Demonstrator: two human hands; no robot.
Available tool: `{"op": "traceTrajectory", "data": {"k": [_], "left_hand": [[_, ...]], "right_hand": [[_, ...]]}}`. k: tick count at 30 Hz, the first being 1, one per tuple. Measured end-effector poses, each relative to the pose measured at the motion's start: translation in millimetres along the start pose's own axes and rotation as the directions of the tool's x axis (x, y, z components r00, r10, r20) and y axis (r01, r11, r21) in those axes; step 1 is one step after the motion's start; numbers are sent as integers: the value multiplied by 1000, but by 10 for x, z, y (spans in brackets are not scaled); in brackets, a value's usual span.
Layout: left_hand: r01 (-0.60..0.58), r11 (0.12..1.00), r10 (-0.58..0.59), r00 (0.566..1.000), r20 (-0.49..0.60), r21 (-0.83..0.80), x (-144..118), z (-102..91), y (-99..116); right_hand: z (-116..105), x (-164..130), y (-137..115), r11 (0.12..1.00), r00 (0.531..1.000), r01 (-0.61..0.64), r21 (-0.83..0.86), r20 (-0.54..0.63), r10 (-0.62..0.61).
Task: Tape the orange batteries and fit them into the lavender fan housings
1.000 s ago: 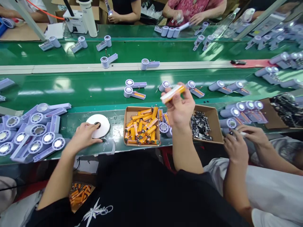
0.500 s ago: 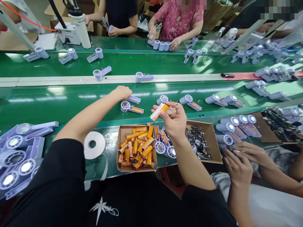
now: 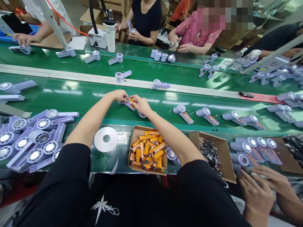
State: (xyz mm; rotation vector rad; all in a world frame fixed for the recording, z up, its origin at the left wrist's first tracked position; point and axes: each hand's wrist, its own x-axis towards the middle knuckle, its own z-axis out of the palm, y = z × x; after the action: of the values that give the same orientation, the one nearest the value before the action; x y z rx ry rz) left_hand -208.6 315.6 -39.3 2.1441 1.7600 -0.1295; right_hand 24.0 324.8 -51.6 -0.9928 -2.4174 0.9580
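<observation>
Over the green conveyor, my two hands meet at a lavender handheld fan housing (image 3: 129, 105). My left hand (image 3: 120, 95) is closed at the round-head end, its fingertips pinched near thin wires; the head is mostly covered. My right hand (image 3: 140, 104) is closed on an orange battery (image 3: 132, 101) at the housing's open handle. How deep the battery sits in the handle is hidden by my fingers. Just under my right hand, another fan housing (image 3: 142, 115) shows only in part. Below my forearms is a cardboard box (image 3: 130, 160) of orange batteries (image 3: 148, 149).
A white tape roll (image 3: 98, 140) lies left of the battery box. Lavender housings (image 3: 38, 135) are piled at the left. Another box (image 3: 226, 157) holds dark circuit boards. Several fan housings (image 3: 181, 112) lie along the belt. A co-worker's hands (image 3: 258, 186) work at the right.
My right hand has moved left and forward with the battery, from above the box to the housing beside my left hand. The battery's white strip no longer shows. The view has shifted left.
</observation>
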Motion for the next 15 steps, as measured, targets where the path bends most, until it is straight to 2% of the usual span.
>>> {"op": "traceTrajectory", "data": {"k": [3,7,12,15], "left_hand": [[19,999,-22,998,-67,-36,6,19,47],[49,996,-58,989,-133,-70,14,110,200],[61,988,-85,981,-172,-140,92,173,379],[61,981,-94,980,-177,-182,109,138,501]], "right_hand": [[-29,9,50,976,999,26,-218,49,-15],[-54,-10,60,889,986,51,-456,165,28],[45,89,-11,849,963,53,-525,253,96],[-37,126,-120,835,939,71,-546,318,129]]}}
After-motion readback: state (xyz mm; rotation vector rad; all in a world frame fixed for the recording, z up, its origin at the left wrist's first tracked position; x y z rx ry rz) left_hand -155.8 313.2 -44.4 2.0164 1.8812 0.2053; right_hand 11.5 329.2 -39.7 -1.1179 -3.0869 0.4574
